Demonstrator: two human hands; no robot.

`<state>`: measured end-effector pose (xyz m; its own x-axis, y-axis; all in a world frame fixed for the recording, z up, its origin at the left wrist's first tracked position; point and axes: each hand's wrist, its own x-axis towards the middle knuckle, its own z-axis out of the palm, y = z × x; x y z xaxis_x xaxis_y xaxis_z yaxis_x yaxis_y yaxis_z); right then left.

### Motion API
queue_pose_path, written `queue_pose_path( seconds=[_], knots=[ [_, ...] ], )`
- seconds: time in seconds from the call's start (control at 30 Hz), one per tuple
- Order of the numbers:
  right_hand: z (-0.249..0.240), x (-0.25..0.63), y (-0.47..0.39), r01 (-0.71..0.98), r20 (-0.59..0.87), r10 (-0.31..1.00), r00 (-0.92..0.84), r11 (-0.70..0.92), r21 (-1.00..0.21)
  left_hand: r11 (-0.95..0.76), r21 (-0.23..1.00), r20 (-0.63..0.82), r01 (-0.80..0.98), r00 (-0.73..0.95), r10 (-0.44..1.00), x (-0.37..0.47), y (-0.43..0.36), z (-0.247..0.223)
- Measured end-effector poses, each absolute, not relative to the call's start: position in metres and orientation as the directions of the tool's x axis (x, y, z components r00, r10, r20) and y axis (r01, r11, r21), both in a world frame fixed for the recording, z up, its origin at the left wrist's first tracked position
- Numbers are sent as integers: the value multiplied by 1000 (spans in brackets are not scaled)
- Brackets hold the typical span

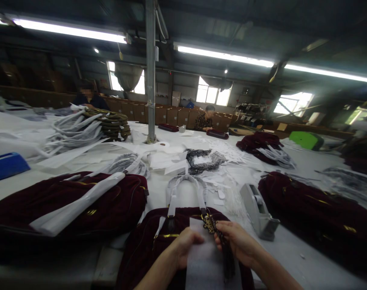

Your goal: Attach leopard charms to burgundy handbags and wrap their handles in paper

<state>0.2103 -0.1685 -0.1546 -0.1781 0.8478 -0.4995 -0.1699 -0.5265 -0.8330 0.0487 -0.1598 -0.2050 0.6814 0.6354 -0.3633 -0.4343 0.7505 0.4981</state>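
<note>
A dark red velvet bag (147, 245) lies at the near table edge, its handles (186, 185) wrapped in white material. My left hand (186, 245) pinches the edge of a white foam sheet (203, 262) spread on the bag. My right hand (236, 241) grips a gold ornament with a dark tassel (212, 227) that hangs from the bag, next to the sheet.
A grey tape dispenser (259, 211) stands right of the bag. More dark red bags lie left (65, 205) and right (307, 209). White paper scraps and wrapped straps (74, 133) litter the white table (292, 245). A metal pole (151, 72) rises mid-table. A person (88, 96) sits far left.
</note>
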Motion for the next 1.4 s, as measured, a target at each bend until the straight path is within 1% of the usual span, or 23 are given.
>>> queue_pose_path(
  seconds=[0.07, 0.23, 0.43, 0.57, 0.63, 0.7, 0.8, 0.87, 0.97, 1.03, 1.17, 1.3, 1.4],
  knots=[
    [-154, 211, -168, -165, -513, 841, -173, -538, -826, 756, 469, -347, -456, 693, 632, 49, -161, -205],
    [-157, 211, -170, -150, -525, 837, -154, -545, -825, 735, 439, -378, -517, 635, 673, 53, -164, -213],
    [-161, 212, -174, -139, -503, 848, -165, -525, -839, 776, 391, -302, -494, 728, 616, 53, -158, -208],
    [-170, 209, -176, -166, -500, 858, -114, -513, -842, 782, 373, -242, -499, 762, 601, 58, -157, -205],
    [-176, 207, -176, -160, -482, 874, -63, -485, -860, 766, 391, -248, -509, 743, 621, 62, -158, -205],
    [-180, 207, -176, -65, -430, 903, -6, -429, -901, 738, 442, -289, -509, 698, 655, 67, -160, -205],
    [-184, 210, -178, 230, -288, 958, 8, -282, -931, 687, 510, -375, -517, 585, 719, 70, -161, -207],
    [-183, 212, -183, 422, -188, 982, -15, -164, -891, 666, 528, -422, -527, 517, 744, 69, -161, -208],
    [-180, 215, -194, 622, -64, 996, -68, -8, -783, 647, 560, -445, -518, 470, 762, 65, -158, -210],
    [-177, 215, -202, 689, -11, 993, -121, 76, -720, 653, 567, -450, -503, 475, 756, 64, -157, -210],
    [-180, 212, -217, 747, 51, 979, -196, 183, -639, 659, 571, -458, -489, 476, 750, 64, -157, -206],
    [-191, 207, -229, 798, 30, 974, -223, 200, -568, 593, 650, -404, -475, 446, 799, 70, -162, -203],
    [-193, 208, -233, 791, 39, 976, -215, 198, -580, 568, 688, -420, -452, 391, 819, 72, -163, -208]
  ],
)
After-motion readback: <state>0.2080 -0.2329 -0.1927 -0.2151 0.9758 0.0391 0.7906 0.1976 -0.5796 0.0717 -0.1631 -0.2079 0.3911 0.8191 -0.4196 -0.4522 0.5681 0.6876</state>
